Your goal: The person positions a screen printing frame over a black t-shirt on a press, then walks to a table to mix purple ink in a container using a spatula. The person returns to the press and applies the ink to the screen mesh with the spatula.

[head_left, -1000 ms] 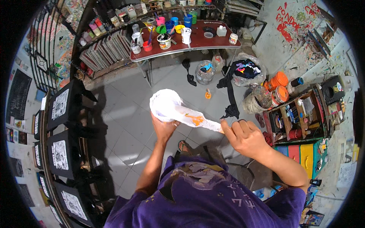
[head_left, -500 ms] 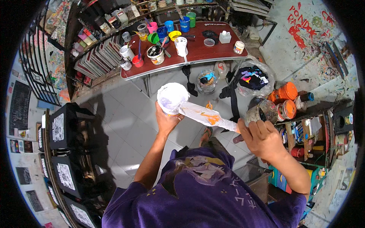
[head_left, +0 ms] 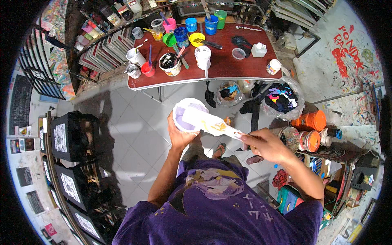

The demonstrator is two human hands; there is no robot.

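My left hand (head_left: 179, 136) grips a white bowl (head_left: 187, 111) from below; pale lilac paint lies inside it. My right hand (head_left: 263, 143) is closed around the handle of a wide flat scraper (head_left: 208, 122), white with yellow-orange smears. Its blade reaches into the bowl and rests on the paint. I stand on a grey tiled floor, a sandalled foot (head_left: 219, 151) showing below the bowl.
A red-brown table (head_left: 222, 61) ahead carries several paint cups, jars and brushes. Under it sit paint-stained plastic bags (head_left: 281, 100). Orange paint tubs (head_left: 312, 121) and a cluttered shelf stand to my right. Black framed prints (head_left: 67, 136) line the left, with stacked canvases behind the table.
The view has shifted so the table sits closer and more centred. The scraper blade has moved further into the bowl, and both hands stayed closed on their things.
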